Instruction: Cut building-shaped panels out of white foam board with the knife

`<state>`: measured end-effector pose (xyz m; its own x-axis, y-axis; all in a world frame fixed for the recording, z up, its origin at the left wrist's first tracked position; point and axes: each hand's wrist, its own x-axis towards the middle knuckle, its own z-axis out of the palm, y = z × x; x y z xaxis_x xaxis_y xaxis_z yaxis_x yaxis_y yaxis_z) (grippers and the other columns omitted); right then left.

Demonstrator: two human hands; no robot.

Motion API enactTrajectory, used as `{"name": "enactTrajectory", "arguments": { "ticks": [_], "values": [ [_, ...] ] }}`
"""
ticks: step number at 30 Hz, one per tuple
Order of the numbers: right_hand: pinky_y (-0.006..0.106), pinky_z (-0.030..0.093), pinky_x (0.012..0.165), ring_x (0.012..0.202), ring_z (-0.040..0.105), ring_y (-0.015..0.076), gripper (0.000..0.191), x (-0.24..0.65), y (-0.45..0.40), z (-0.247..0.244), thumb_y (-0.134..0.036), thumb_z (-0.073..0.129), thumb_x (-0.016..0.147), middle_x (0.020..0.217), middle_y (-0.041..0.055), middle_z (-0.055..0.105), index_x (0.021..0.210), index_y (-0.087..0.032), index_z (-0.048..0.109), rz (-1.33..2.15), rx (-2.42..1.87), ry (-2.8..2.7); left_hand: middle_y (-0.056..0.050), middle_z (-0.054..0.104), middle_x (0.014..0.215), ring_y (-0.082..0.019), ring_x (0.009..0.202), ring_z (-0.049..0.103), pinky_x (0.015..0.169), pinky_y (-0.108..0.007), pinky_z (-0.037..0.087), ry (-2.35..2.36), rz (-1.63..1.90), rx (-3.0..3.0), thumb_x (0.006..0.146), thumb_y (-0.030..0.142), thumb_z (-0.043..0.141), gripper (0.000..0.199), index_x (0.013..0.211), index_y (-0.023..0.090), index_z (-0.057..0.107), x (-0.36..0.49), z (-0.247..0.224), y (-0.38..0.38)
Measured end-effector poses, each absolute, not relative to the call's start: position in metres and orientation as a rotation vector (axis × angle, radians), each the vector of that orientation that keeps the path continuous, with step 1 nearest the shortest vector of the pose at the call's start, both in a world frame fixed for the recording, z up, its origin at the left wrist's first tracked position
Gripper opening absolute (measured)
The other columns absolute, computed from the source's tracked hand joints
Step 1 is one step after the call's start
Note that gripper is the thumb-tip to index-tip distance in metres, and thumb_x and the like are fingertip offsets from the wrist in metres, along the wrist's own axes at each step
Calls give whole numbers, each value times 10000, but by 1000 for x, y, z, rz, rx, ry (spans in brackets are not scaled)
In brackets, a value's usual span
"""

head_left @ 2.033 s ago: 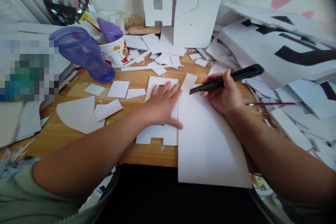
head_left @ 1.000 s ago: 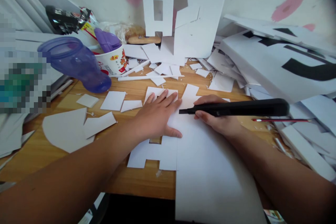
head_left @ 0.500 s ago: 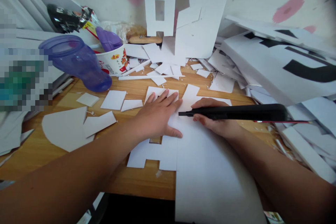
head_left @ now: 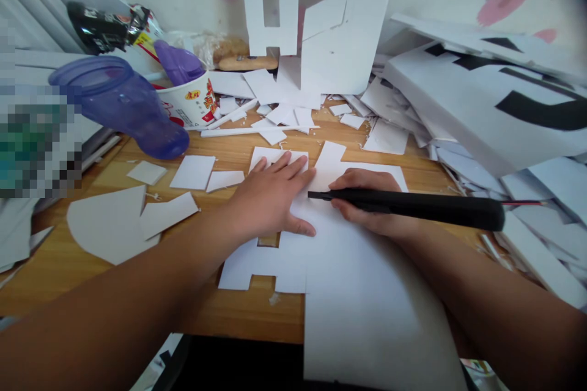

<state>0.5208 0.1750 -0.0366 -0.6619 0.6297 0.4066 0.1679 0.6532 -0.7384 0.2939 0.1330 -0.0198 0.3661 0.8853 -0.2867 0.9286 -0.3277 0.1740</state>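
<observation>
The card (head_left: 292, 259), in the lower centre of the frame, is partly covered by the left hand (head_left: 275, 195), grip spread wide; right of centre, the knife (head_left: 426, 206) is clasped in the right hand's (head_left: 383, 223) grip.

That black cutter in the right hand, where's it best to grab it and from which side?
Probably the broad rear handle of the black cutter, coming from the right: its narrow blade end points left, toward the spread left hand, while the thick rear part sticks out free beyond the right hand, whose fingers sit further forward, near the blade.
</observation>
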Motion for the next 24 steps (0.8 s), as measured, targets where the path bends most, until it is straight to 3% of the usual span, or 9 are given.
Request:
{"name": "enactTrajectory", "arguments": {
  "ticks": [5, 24],
  "values": [
    [232, 481, 626, 667, 606, 121, 127, 526, 175, -35, -258, 710, 837, 818, -14, 675, 963, -255, 699, 997, -617, -2214, -73, 95, 1652, -370, 1510, 46, 1165, -628, 129, 1603, -222, 2326, 694, 770, 658, 1057, 1551, 324, 231, 294, -19, 133],
    [240, 467, 658, 724, 610, 123, 199, 539, 176, -38, -184, 687, 829, 871, -8, 673, 1017, -248, 683, 980, -548, -2225, -72, 85, 1651, -355, 1512, 52, 1173, -614, 130, 1634, -275, 2316, 678, 751, 697, 1088, 1554, 304, 232, 295, -16, 133]
  ]
}}
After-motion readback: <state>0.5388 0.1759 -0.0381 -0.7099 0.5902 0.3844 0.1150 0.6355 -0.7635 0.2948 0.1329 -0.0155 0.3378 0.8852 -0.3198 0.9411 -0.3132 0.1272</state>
